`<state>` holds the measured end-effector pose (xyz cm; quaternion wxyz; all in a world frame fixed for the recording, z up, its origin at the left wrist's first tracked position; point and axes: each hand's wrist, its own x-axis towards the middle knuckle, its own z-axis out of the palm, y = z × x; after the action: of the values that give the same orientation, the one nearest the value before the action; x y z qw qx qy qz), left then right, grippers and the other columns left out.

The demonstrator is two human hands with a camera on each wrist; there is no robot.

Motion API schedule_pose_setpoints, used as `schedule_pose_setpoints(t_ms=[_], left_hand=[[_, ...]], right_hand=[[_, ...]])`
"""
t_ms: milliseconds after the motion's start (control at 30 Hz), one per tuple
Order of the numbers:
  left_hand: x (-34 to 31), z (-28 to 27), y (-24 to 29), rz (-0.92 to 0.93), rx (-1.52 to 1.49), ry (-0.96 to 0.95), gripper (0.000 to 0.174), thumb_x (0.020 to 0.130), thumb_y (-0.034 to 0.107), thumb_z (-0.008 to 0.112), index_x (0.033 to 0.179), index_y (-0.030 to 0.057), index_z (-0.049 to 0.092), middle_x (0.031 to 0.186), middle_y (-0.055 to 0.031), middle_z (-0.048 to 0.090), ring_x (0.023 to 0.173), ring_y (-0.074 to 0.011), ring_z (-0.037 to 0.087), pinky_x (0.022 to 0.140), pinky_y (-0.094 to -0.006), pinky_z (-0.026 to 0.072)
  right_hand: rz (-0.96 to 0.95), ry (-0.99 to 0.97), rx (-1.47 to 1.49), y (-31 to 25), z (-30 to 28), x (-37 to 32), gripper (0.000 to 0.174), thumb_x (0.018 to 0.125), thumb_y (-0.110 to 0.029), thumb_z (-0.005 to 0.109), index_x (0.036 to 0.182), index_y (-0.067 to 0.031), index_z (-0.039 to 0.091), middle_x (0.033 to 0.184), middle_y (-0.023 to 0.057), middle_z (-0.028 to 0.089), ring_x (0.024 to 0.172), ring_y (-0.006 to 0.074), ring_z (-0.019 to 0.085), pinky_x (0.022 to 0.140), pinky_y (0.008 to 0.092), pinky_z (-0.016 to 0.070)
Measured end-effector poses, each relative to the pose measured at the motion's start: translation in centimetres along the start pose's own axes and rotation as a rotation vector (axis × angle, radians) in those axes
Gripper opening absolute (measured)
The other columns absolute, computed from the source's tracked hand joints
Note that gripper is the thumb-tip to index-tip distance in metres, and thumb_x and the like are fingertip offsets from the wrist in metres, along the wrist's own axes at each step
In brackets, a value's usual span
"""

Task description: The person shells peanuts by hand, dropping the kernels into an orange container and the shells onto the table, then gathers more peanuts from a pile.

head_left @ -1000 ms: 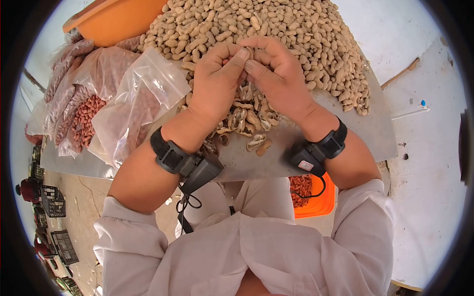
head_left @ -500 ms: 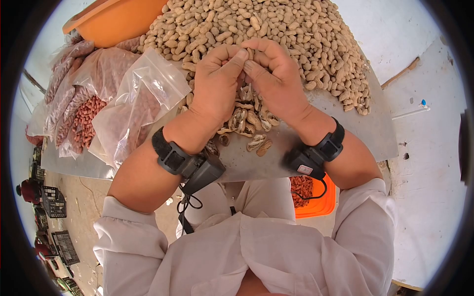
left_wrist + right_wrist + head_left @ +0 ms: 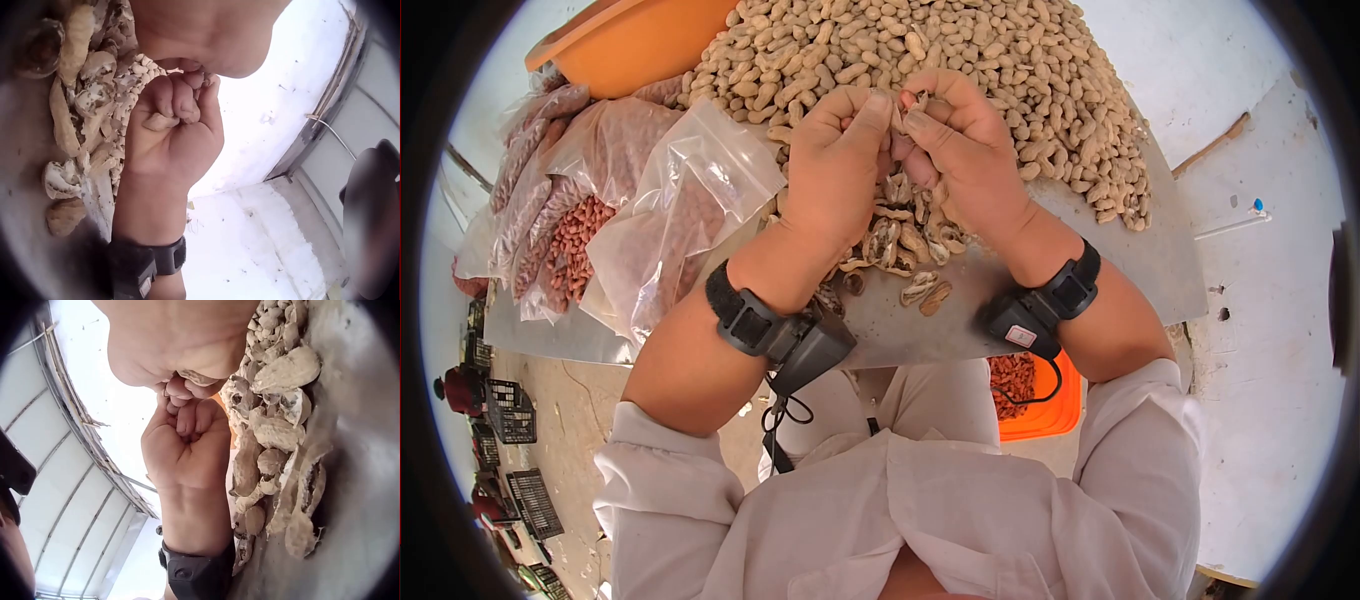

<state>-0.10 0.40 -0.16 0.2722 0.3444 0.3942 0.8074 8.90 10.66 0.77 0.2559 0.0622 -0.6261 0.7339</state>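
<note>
Over the near edge of a peanut heap, my left hand (image 3: 830, 165) and right hand (image 3: 975, 165) meet at the fingertips. Thumbs and index fingers pinch a peanut (image 3: 897, 122), mostly hidden by the fingers. Beside the right index fingertip a reddish kernel (image 3: 910, 99) shows. The other right-hand fingers curl over a piece of shell (image 3: 160, 122), visible in the left wrist view. In the right wrist view, the left fingers (image 3: 186, 420) are curled toward the palm. Split empty shells (image 3: 890, 240) lie on the table right below the hands.
Unshelled peanuts (image 3: 1040, 90) are heaped across the back of the metal table (image 3: 1140, 270). Bags of red kernels (image 3: 580, 240) and a clear plastic bag (image 3: 690, 200) lie at left, before an orange basin (image 3: 630, 45). Under the table edge stands an orange tub (image 3: 1045, 415) holding reddish pieces.
The thumbs have moved slightly apart and the right hand has turned a little. Shell now shows between the fingertips, and a reddish kernel has come into sight by the right index finger.
</note>
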Motion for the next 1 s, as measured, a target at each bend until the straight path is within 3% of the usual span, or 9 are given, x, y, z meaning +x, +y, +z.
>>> schedule_pose_setpoints(t_ms=[167,367,667,767,867,967,1000], left_hand=[[-0.2,-0.2,0.3,0.167,0.382,-0.011,0.019,0.094,0.016,0.048,0.087,0.0018,0.058,0.066,0.0002,0.056,0.055,-0.0037,0.046,0.05,-0.0181,0.0368],[-0.7,0.8,0.8,0.138,0.289,-0.1,0.021,0.093,0.019,0.05,0.086,0.0014,0.058,0.066,-0.0003,0.057,0.053,-0.0045,0.043,0.05,-0.0198,0.037],[-0.2,-0.5,0.5,-0.003,0.169,-0.227,0.025,0.092,0.023,0.053,0.083,0.0016,0.061,0.059,0.0034,0.045,0.05,-0.0045,0.035,0.045,-0.0191,0.0282],[-0.4,0.0,0.8,-0.113,0.04,-0.098,0.028,0.093,0.025,0.052,0.08,0.001,0.061,0.059,0.0031,0.045,0.05,-0.0044,0.035,0.044,-0.0194,0.027],[0.0,-0.1,0.5,-0.141,0.046,-0.065,0.028,0.093,0.025,0.051,0.085,0.0001,0.06,0.06,0.0019,0.045,0.049,-0.0054,0.034,0.044,-0.0198,0.0266],[0.2,-0.2,0.4,-0.301,-0.175,-0.018,0.027,0.094,0.025,0.048,0.091,-0.0001,0.057,0.061,0.0004,0.046,0.048,-0.0066,0.033,0.043,-0.0202,0.0262],[0.2,-0.3,0.4,-0.337,-0.228,-0.023,0.024,0.095,0.024,0.047,0.091,0.001,0.055,0.062,-0.0003,0.047,0.047,-0.0067,0.033,0.043,-0.0201,0.0264]], right_hand=[[0.007,0.072,0.21,0.4,-0.1,0.0,0.016,0.089,-0.006,0.051,0.105,-0.007,0.048,0.085,0.0055,0.057,0.069,0.0099,0.055,0.049,0.019,0.0394],[0.074,0.034,0.32,0.1,-1.0,0.3,0.016,0.087,-0.006,0.05,0.104,-0.0078,0.051,0.088,0.0048,0.058,0.072,0.0108,0.056,0.052,0.0182,0.0427],[0.08,0.144,0.232,-1.3,-0.9,0.3,0.022,0.088,-0.007,0.049,0.11,-0.0065,0.054,0.081,0.0013,0.055,0.068,0.0063,0.053,0.05,0.0176,0.0412],[0.045,0.111,0.2,-1.2,-1.3,0.6,0.027,0.089,-0.007,0.049,0.116,-0.0067,0.054,0.08,0.001,0.055,0.064,0.0056,0.05,0.048,0.0176,0.0394],[0.007,0.077,0.074,-1.4,-1.4,0.6,0.029,0.09,-0.008,0.047,0.118,-0.0066,0.054,0.078,0.0003,0.053,0.061,0.0044,0.045,0.047,0.017,0.0369],[0.023,-0.01,-0.34,-1.8,-1.9,0.7,0.031,0.09,-0.01,0.046,0.12,-0.0053,0.053,0.085,0.0062,0.06,0.067,0.0129,0.056,0.054,0.0234,0.0451],[-0.099,-0.037,-0.539,-1.6,-1.9,0.8,0.031,0.092,-0.012,0.045,0.121,-0.006,0.053,0.09,0.0066,0.061,0.075,0.0132,0.058,0.061,0.0238,0.0464]])
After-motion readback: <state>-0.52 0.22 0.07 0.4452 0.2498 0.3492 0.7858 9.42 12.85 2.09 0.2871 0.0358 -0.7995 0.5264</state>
